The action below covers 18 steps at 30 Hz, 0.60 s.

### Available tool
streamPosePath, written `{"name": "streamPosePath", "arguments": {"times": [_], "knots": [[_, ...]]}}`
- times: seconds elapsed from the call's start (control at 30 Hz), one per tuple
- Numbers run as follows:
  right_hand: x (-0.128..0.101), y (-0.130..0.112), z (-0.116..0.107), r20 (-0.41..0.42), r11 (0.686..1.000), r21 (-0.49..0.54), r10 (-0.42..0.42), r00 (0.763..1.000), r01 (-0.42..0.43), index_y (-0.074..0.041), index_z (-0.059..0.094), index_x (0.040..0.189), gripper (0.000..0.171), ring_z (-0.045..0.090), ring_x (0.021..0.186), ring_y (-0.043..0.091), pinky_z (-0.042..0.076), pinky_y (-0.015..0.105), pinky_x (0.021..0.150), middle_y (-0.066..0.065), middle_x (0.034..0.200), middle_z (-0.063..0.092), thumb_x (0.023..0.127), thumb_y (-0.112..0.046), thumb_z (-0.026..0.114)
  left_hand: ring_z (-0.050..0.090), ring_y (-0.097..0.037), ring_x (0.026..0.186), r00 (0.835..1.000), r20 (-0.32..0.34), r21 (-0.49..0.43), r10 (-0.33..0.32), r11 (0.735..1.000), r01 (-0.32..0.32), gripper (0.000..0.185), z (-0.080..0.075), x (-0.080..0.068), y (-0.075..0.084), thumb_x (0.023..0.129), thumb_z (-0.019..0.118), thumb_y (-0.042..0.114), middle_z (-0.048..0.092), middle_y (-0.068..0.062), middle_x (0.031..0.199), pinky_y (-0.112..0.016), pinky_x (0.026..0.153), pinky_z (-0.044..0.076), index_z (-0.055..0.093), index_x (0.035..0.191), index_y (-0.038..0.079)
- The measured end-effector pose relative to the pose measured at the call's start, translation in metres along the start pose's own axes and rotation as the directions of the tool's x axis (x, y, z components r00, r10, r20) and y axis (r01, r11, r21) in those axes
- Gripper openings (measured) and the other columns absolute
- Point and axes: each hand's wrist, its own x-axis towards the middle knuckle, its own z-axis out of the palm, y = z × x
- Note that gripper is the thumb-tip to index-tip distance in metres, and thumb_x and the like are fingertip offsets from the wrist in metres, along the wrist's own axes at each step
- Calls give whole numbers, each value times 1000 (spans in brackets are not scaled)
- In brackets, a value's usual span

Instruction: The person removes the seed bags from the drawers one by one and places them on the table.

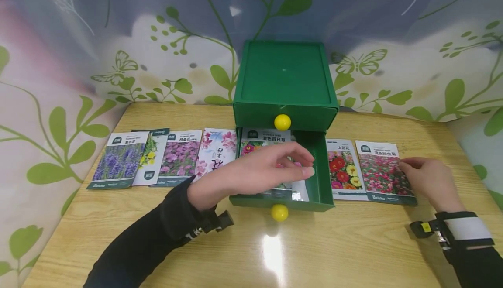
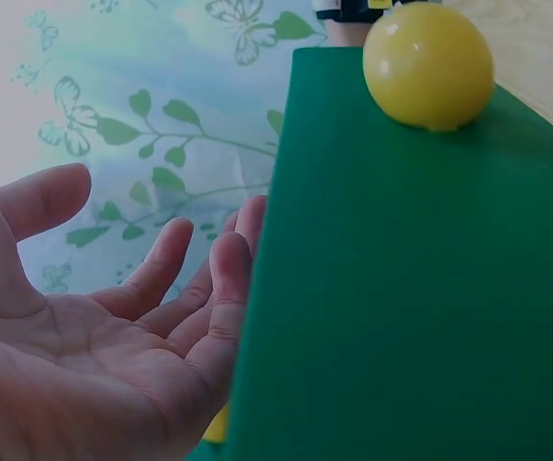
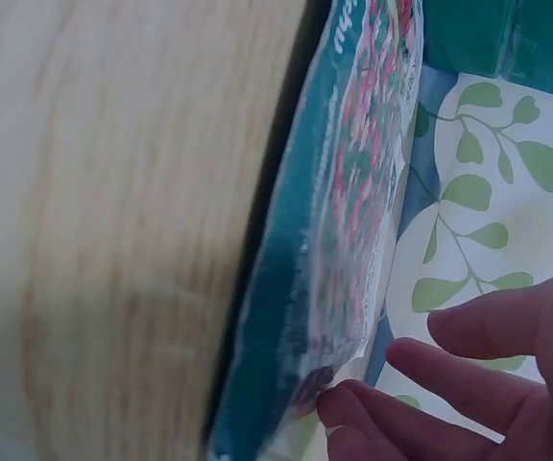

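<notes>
Left hand [image 1: 255, 172] over open drawer [image 1: 319, 183]

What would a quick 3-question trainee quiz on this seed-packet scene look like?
1. True or false: the left hand grips a seed packet.
2. Which packet do the right hand's fingertips touch? A) the lavender one B) the pink-flower packet farthest right C) none
3. How many yellow knobs show on the green drawer box?

Key: 1. False; it is open above the open lower drawer. 2. B. 3. Two, upper knob and lower knob.
</notes>
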Motion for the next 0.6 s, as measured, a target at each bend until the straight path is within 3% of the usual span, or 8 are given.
{"name": "streamPosePath", "arguments": {"times": [0.13,0.3,0.47,0.6], "knots": [[-1,-2,-2,-17,999,-14,-47,999,47,11,57,129,57,50,110,53,42,60,79,38,127,53,105,-39,45,59,-16,112,999,-33,5,-15,1000,16,37,-7,-5,-4,103,56,35,60,5,125,-36,93,49,55,134,16],[-13,-23,-9,-44,988,-14,-157,987,156,10,59,127,55,57,101,48,45,54,71,36,120,58,105,-39,46,58,-11,110,988,-150,92,-35,995,49,35,-19,-14,-7,102,58,36,59,6,125,-36,87,52,58,131,17],[-32,-61,-18,-65,959,5,-283,957,284,4,64,122,48,62,81,33,44,38,59,26,105,68,105,-38,49,59,-10,108,963,-258,175,-74,977,121,35,-28,-19,-8,100,60,39,61,7,121,-34,86,51,59,127,17],[-50,-93,-23,-106,928,15,-369,923,372,0,68,117,40,64,77,29,44,35,58,16,94,71,103,-35,53,61,-12,104,945,-311,273,-100,943,189,41,-32,-21,-11,100,58,44,63,4,119,-35,87,51,59,129,15]]}}
